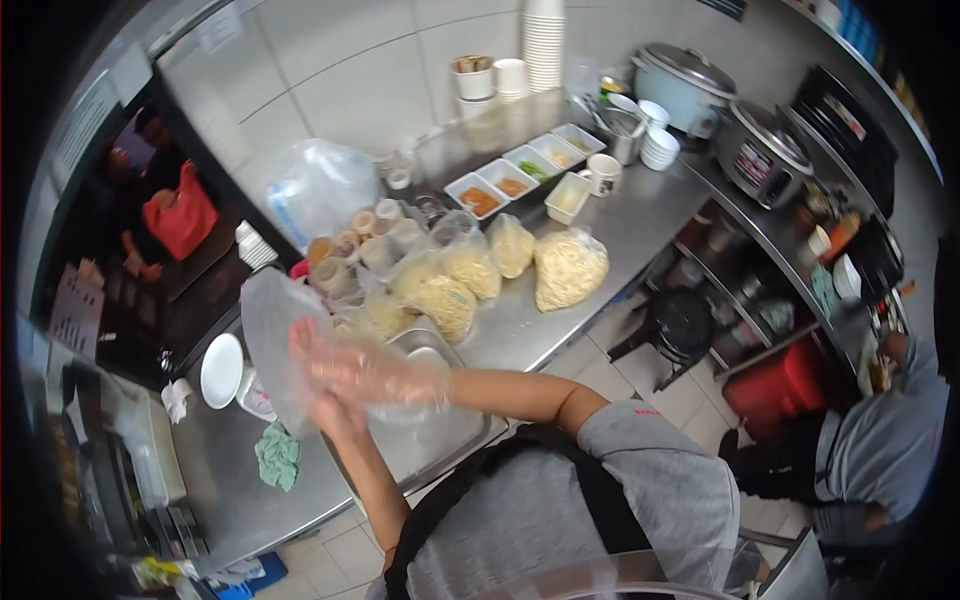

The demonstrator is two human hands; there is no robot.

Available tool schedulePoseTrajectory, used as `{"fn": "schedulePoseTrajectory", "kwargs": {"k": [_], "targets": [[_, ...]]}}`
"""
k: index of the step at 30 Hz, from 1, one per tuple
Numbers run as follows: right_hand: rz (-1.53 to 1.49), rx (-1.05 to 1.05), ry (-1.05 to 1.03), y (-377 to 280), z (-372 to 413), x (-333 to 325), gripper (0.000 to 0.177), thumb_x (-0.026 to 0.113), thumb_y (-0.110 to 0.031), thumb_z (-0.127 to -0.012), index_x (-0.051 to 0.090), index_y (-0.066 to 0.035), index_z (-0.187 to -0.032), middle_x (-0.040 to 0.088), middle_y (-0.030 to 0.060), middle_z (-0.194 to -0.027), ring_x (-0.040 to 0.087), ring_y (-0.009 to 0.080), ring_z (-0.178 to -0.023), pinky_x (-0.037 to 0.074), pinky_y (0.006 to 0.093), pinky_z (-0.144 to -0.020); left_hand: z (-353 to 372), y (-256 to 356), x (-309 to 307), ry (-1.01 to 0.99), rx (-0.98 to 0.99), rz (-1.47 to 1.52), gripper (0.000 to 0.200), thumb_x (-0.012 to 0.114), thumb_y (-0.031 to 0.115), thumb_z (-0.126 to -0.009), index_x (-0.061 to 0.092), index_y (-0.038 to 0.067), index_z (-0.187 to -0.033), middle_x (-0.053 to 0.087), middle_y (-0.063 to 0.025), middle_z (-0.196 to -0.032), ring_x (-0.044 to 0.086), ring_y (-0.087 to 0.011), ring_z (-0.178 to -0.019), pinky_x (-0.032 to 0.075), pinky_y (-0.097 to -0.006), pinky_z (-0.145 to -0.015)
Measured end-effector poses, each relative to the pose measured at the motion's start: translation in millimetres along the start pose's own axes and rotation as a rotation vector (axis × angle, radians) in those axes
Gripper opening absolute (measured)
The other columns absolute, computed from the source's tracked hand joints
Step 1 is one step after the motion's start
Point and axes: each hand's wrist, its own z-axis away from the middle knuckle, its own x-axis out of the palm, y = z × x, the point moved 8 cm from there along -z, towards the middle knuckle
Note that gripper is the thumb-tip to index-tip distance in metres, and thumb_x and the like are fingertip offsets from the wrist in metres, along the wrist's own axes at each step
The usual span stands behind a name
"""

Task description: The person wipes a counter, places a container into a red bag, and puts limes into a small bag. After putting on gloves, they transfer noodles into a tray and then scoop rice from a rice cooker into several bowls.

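My right hand (365, 372) wears a loose, clear plastic glove that reaches the wrist. Its fingers stretch leftward, slightly blurred, over a clear plastic bag (268, 320). Just below it, my left hand (338, 416) grips the lower edge of this bag, its fingers partly covered by the right hand. Under the hands lies a metal basin (430, 440) set into the steel counter. Close behind are bags of noodles (440, 300) and a larger bag of pale noodles (570, 268).
Left of the hands are a white bowl (221, 370) and a green cloth (277, 456). Trays of toppings (510, 185), stacked cups (543, 45) and rice cookers (685, 85) line the back. A co-worker (880, 440) stands at right; another person (150, 190) is beyond the opening.
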Motion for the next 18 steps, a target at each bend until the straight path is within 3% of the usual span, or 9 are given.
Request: {"fn": "schedulePoseTrajectory", "kwargs": {"k": [3, 5, 6, 8, 9, 12, 14, 16, 18], "targets": [[-0.249, 0.052, -0.187, -12.1, 81.1, 56.6, 0.030, 0.060, -0.010, -0.072, 0.055, -0.005, -0.102, 0.057, 0.0148, -0.096, 0.057, 0.0301, -0.086, 0.047, 0.0384, -0.075, -1.1, -6.1, -1.9, 0.068, -0.137, 0.107, 0.049, 0.039, 0.011, -0.093, 0.021, 0.001, -0.138, 0.024, -0.0152, -0.143, 0.023, -0.0265, -0.132, 0.021, -0.0376, -0.108], [-0.211, 0.016, -0.359, -36.6, 105.4, 31.8, 0.028, 0.060, -0.015, -0.077, 0.055, -0.005, -0.102, 0.057, 0.0135, -0.098, 0.057, 0.0293, -0.089, 0.047, 0.0374, -0.078, 7.1, -3.0, 9.2, -0.034, 0.095, -0.337, 0.050, 0.038, 0.014, -0.094, 0.021, 0.001, -0.138, 0.024, -0.0156, -0.142, 0.024, -0.0285, -0.132, 0.019, -0.0370, -0.109], [-0.364, 0.206, -0.491, -20.9, 109.5, 17.5, 0.030, 0.061, -0.018, -0.078, 0.055, -0.005, -0.104, 0.057, 0.0133, -0.100, 0.056, 0.0288, -0.092, 0.046, 0.0377, -0.080, 14.8, -1.3, 17.4, -0.084, 0.217, -0.558, 0.050, 0.038, 0.015, -0.094, 0.021, 0.001, -0.138, 0.025, -0.0157, -0.142, 0.024, -0.0295, -0.131, 0.019, -0.0366, -0.109], [-0.670, 0.588, -0.753, 23.8, 116.9, -24.3, 0.034, 0.062, -0.025, -0.081, 0.054, -0.005, -0.107, 0.057, 0.0129, -0.105, 0.055, 0.0277, -0.098, 0.044, 0.0382, -0.085, 27.6, -9.4, 24.0, -0.102, 0.107, -0.284, 0.057, 0.042, 0.027, -0.093, 0.019, 0.002, -0.139, 0.024, -0.0157, -0.143, 0.025, -0.0308, -0.131, 0.020, -0.0393, -0.108], [-0.334, 0.380, -0.512, 53.8, 121.4, -59.1, 0.048, 0.064, -0.036, -0.078, 0.053, -0.005, -0.114, 0.055, 0.0132, -0.112, 0.052, 0.0273, -0.105, 0.040, 0.0394, -0.091, 32.1, -8.9, 33.2, -0.101, 0.016, -0.173, 0.059, 0.042, 0.029, -0.092, 0.019, 0.003, -0.139, 0.024, -0.0156, -0.143, 0.026, -0.0306, -0.131, 0.020, -0.0403, -0.107], [0.260, 0.857, -0.098, 173.9, 180.5, -177.2, 0.058, 0.067, -0.039, -0.073, 0.052, -0.004, -0.118, 0.051, 0.0160, -0.119, 0.048, 0.0301, -0.111, 0.038, 0.0392, -0.095, 50.6, -8.2, 46.5, -0.043, -0.108, -0.197, 0.064, 0.044, 0.037, -0.091, 0.019, 0.004, -0.140, 0.024, -0.0149, -0.143, 0.027, -0.0296, -0.130, 0.022, -0.0423, -0.106], [0.752, 1.223, 0.024, 220.3, 233.8, -251.7, 0.053, 0.065, -0.040, -0.075, 0.056, 0.000, -0.107, 0.057, 0.0213, -0.107, 0.053, 0.0352, -0.100, 0.040, 0.0439, -0.088, 69.4, -13.5, 40.7, 0.012, -0.190, -0.274, 0.066, 0.044, 0.040, -0.090, 0.020, 0.004, -0.140, 0.026, -0.0149, -0.142, 0.029, -0.0294, -0.129, 0.023, -0.0426, -0.105], [1.074, 1.268, -0.131, 269.0, 312.1, -266.6, 0.050, 0.064, -0.043, -0.074, 0.057, -0.001, -0.100, 0.057, 0.0210, -0.102, 0.053, 0.0370, -0.097, 0.040, 0.0471, -0.083, 87.0, -20.7, 28.8, 0.071, -0.288, -0.284, 0.066, 0.046, 0.040, -0.090, 0.022, 0.004, -0.139, 0.029, -0.0155, -0.141, 0.033, -0.0297, -0.127, 0.025, -0.0424, -0.103], [1.151, 1.096, -0.068, 230.7, 264.4, -262.0, 0.036, 0.065, -0.035, -0.074, 0.058, -0.004, -0.092, 0.055, 0.0170, -0.094, 0.052, 0.0345, -0.091, 0.041, 0.0455, -0.077, 101.2, -35.1, 18.4, 0.046, -0.338, -0.268, 0.066, 0.044, 0.042, -0.090, 0.019, 0.006, -0.140, 0.031, -0.0155, -0.140, 0.034, -0.0309, -0.126, 0.026, -0.0431, -0.102]]}}
